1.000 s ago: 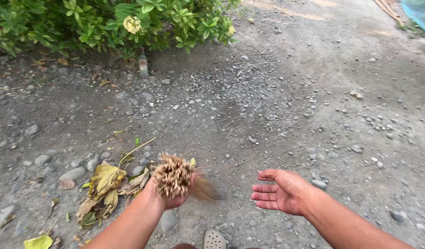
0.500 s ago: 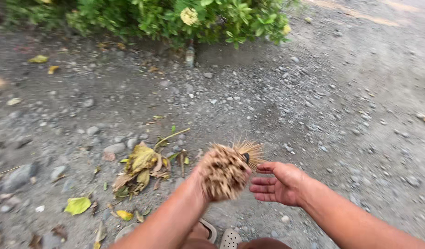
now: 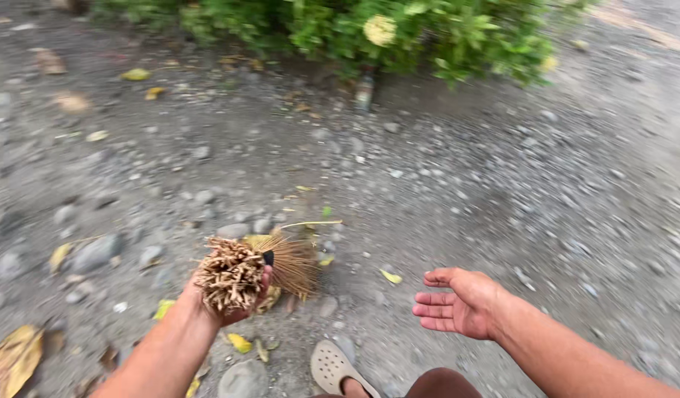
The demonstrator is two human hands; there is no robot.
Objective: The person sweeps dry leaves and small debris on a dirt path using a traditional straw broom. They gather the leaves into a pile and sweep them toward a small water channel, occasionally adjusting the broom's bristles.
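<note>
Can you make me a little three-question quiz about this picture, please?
1. True or false: the left hand grips a stick broom by its bundled end.
2. Multiple choice: the right hand is A) closed on a stone, B) open and holding nothing, C) resting on the shoe.
3. Fill in: the grey shoe stands on ground covered in ______.

Key
1. True. The fingers wrap the bundled stick ends, and the bristles point at the gravel ground.
2. B. The palm is open, with nothing in it.
3. Gravel, with yellow leaves scattered about.
</note>
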